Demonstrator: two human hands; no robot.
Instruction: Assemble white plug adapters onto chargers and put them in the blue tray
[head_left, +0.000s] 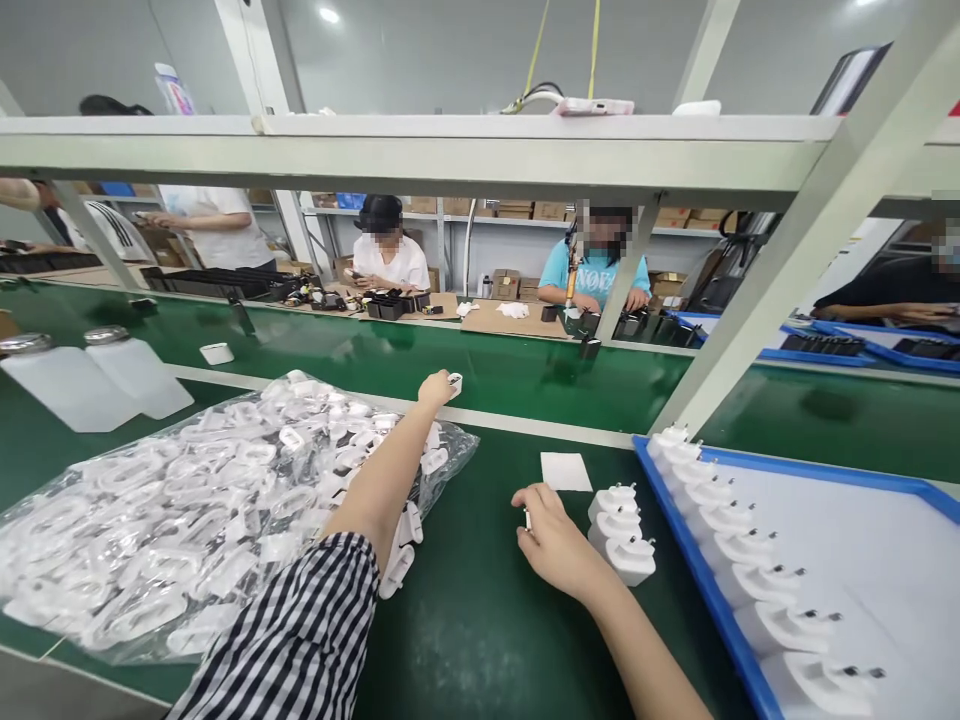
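Note:
My left hand [435,388] is stretched far forward over the conveyor's near edge, closed on a small white part [454,383]. On the green bench, my right hand [546,530] has its fingers curled round a small white piece [528,519], mostly hidden. Just right of that hand stand several white plug adapters [628,558] in a short row. A white paper square [565,471] lies beyond it. Under my left forearm spreads a clear bag [217,500] of white plastic shells, a few lying loose at its right edge.
A blue-rimmed tray [697,580] at right holds a row of white adapters [750,550]. Two white bottles [67,385] stand at left. The green conveyor [510,375] crosses ahead under a shelf [450,150] with a slanted post [795,230]. Several people sit or stand beyond.

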